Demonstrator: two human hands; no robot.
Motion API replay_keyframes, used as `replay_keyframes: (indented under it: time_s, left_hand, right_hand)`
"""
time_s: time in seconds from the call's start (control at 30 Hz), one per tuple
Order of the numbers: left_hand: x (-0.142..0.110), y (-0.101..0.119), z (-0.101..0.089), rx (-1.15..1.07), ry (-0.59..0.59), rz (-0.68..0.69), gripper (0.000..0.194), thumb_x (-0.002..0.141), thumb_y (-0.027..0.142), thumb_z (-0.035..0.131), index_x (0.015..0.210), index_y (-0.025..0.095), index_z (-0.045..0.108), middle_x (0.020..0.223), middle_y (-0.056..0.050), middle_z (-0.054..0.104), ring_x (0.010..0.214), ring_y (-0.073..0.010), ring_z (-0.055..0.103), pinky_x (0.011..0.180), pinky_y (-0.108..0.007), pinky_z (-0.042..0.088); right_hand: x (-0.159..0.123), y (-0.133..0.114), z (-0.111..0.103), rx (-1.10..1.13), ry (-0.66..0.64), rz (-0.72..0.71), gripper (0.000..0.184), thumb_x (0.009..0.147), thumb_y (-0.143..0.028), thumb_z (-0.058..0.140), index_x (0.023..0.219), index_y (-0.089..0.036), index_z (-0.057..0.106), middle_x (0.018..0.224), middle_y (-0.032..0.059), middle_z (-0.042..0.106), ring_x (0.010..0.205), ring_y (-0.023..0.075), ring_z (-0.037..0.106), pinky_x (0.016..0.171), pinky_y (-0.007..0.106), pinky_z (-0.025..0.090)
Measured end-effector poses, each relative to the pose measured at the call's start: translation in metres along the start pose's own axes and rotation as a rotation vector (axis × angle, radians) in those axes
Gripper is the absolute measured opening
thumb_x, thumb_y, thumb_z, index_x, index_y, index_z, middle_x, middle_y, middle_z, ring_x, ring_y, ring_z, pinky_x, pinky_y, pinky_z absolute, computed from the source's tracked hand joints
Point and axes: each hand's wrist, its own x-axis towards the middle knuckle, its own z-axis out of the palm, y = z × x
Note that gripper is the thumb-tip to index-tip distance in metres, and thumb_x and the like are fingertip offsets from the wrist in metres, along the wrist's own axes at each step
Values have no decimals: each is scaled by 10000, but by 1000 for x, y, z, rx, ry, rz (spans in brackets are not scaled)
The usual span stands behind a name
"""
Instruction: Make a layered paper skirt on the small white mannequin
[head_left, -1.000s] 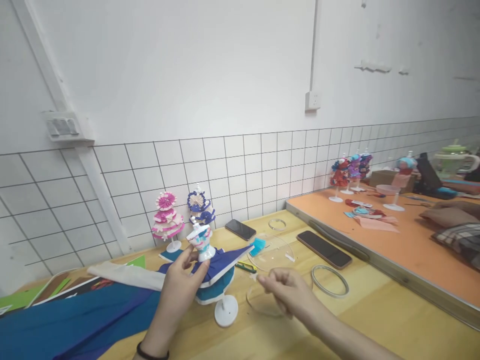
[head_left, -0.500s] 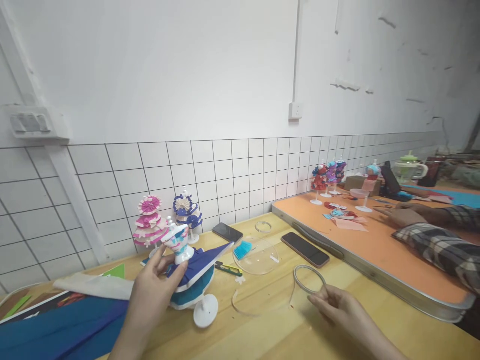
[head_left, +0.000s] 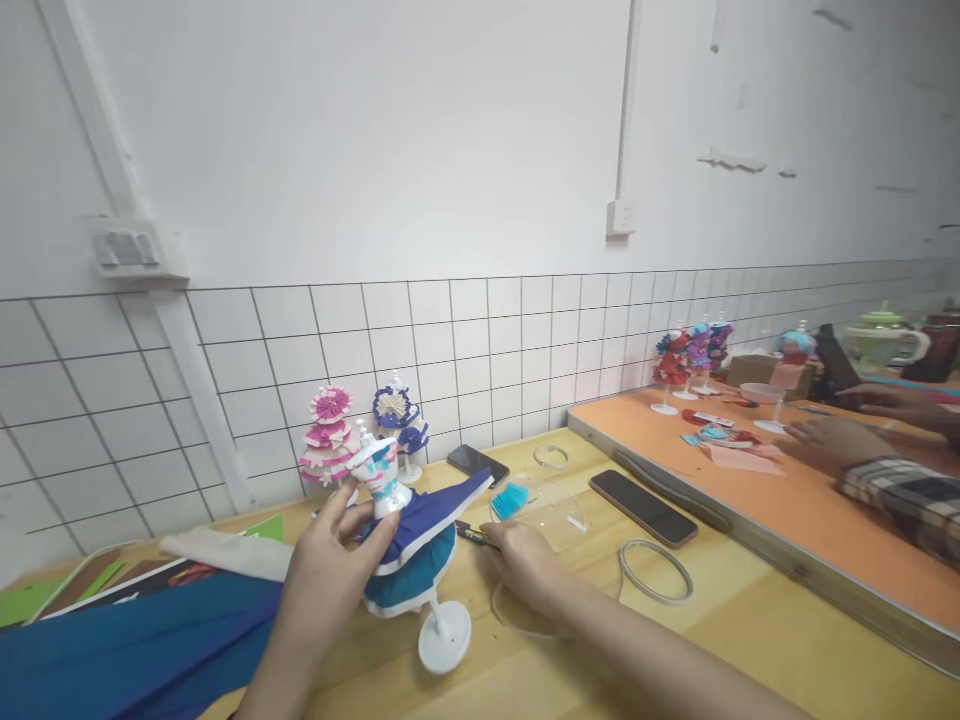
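My left hand [head_left: 330, 575] is closed around a small white mannequin [head_left: 384, 478] dressed in a dark blue and teal paper skirt [head_left: 424, 545], tilted on its white round stand [head_left: 444, 640]. My right hand [head_left: 521, 565] reaches left over the wooden table [head_left: 750, 640], fingers loosely spread, fingertips at a small yellow-green tool [head_left: 471, 532] just beside the skirt; whether it touches the tool is unclear. A clear plastic disc [head_left: 517, 615] lies under that wrist.
Two finished paper-dress mannequins [head_left: 330, 440] stand by the tiled wall. Two phones [head_left: 643, 508], a metal ring [head_left: 657, 570], a clear dome [head_left: 551, 500] and blue paper sheets [head_left: 135, 650] lie about. Another person's hands [head_left: 847, 435] work at the orange table [head_left: 787, 500] on the right.
My right hand has left the metal ring and moved left to the tool beside the skirt. My left hand still holds the mannequin. The view has swung back left.
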Motion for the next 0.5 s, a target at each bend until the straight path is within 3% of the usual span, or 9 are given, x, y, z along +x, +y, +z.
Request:
replay_keyframes:
  time_s: [0.1,0.27,0.4,0.5]
  left_hand:
    - [-1,1,-5,-16,21,14,784,658,374,671,1333,129,357,972,-80,716,871,-209,661,685,-244,533]
    - [2,-1,-11,8,45,20,760,667,361,670,1324,126,370,982,-87,715,862,-222,660,689,-275,528]
    - [3,-2,-14,-20,50,26,725,700,316,644,1331,109,353,988,-93,711,918,-224,643,755,-295,511]
    - [2,-1,-15,-99,64,18,707,713,290,635,1332,116,344,983,-91,714,914,-220,648,751,-295,515]
  right_hand:
    - [22,-8,19,-60,-32,15,249,885,-296,522,1088,-154,553,1087,63,586,907,187,594,777,392,495]
    - [33,-7,30,-41,-24,40,275,876,-286,540,1108,-138,547,1135,94,564,947,199,582,805,391,488]
    - [28,-1,21,132,29,91,195,895,-255,474,976,-126,597,940,90,620,859,204,594,752,361,467]
    - [22,-3,9,351,48,124,291,909,-245,314,941,-135,582,736,56,584,673,178,577,591,284,435]
